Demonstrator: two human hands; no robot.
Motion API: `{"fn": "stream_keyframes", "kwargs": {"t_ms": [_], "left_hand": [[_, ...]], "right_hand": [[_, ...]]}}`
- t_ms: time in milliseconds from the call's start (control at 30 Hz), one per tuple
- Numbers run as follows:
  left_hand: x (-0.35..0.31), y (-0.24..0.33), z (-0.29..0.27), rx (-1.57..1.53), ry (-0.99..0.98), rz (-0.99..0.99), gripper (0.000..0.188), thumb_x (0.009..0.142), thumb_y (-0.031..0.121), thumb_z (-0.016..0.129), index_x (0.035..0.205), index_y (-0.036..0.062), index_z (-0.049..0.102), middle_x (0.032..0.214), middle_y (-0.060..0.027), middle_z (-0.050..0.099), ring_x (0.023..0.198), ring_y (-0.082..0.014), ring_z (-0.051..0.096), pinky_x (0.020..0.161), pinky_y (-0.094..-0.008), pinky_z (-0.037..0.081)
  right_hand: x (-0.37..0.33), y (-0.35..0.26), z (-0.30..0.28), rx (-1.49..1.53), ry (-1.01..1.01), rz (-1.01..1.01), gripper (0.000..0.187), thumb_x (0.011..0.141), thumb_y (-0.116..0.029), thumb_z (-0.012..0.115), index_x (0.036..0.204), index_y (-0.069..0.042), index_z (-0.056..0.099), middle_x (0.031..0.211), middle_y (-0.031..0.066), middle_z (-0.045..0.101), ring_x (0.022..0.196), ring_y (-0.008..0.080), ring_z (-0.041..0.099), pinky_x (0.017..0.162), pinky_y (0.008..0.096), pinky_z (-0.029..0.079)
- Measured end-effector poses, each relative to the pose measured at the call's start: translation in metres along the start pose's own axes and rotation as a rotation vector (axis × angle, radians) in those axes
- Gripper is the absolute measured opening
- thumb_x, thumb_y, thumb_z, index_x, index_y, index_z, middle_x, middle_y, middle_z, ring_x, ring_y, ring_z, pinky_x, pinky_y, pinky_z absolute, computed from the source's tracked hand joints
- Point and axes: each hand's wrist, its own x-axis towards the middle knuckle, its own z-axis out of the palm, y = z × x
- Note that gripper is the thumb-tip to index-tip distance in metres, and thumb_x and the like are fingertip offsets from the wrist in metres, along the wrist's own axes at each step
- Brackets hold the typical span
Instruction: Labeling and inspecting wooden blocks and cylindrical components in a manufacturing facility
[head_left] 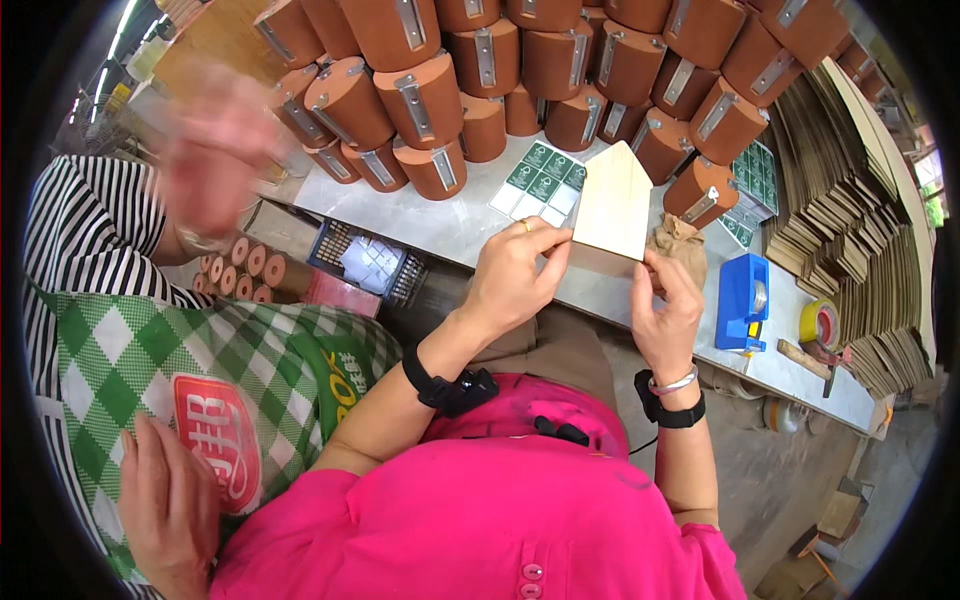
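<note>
Pink sleeves frame both my grips, clamped on one wooden block (pixel 612 212): left hand (pixel 512 275), right hand (pixel 665 318). Finished cylinders (pixel 425 100) pile beyond; labels (pixel 540 183) wait.

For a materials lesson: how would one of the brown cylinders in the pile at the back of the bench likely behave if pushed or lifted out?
A brown cylinder lies on its round side, so it would probably roll if nudged. The pile leans cylinder on cylinder, so pulling a low one may shift its neighbours. The metal clip on each face might give some grip; its weight cannot be judged.
</note>
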Motion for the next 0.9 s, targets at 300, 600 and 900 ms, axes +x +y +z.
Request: {"fn": "stream_keyframes", "kwargs": {"t_ms": [300, 600, 900], "left_hand": [[0.053, -0.048, 0.013, -0.801, -0.109, -0.719, 0.034, 0.099, 0.028, 0.06, 0.12, 0.0022, 0.064, 0.099, -0.001, 0.063, 0.078, -0.0075, 0.057, 0.071, -0.0222, 0.047], [0.071, -0.112, 0.032, -1.331, -0.475, -0.745, 0.05, 0.101, 0.042, 0.053, 0.119, -0.0041, 0.059, 0.106, -0.006, 0.06, 0.07, -0.0103, 0.057, 0.063, -0.0251, 0.048], [0.047, -0.1, 0.033, -1.438, -0.414, -0.681, 0.038, 0.102, 0.036, 0.054, 0.115, 0.0001, 0.06, 0.104, -0.0052, 0.06, 0.079, -0.0146, 0.063, 0.073, -0.029, 0.053]], "right_hand": [[0.02, 0.022, 0.023, 0.203, 0.073, 0.335, 0.027, 0.094, -0.017, 0.068, 0.106, 0.007, 0.068, 0.088, 0.0045, 0.061, 0.068, 0.0077, 0.051, 0.058, 0.0228, 0.042], [0.01, -0.002, 0.042, -0.089, -0.044, 0.231, 0.089, 0.078, -0.025, 0.083, 0.147, 0.002, 0.035, 0.134, 0.0215, 0.052, 0.107, 0.0279, 0.06, 0.086, 0.0367, 0.051], [0.004, -0.004, 0.047, -0.384, -0.093, -0.064, 0.09, 0.068, -0.025, 0.086, 0.141, 0.003, 0.041, 0.13, 0.0245, 0.052, 0.121, 0.0412, 0.05, 0.103, 0.0458, 0.04]]}}
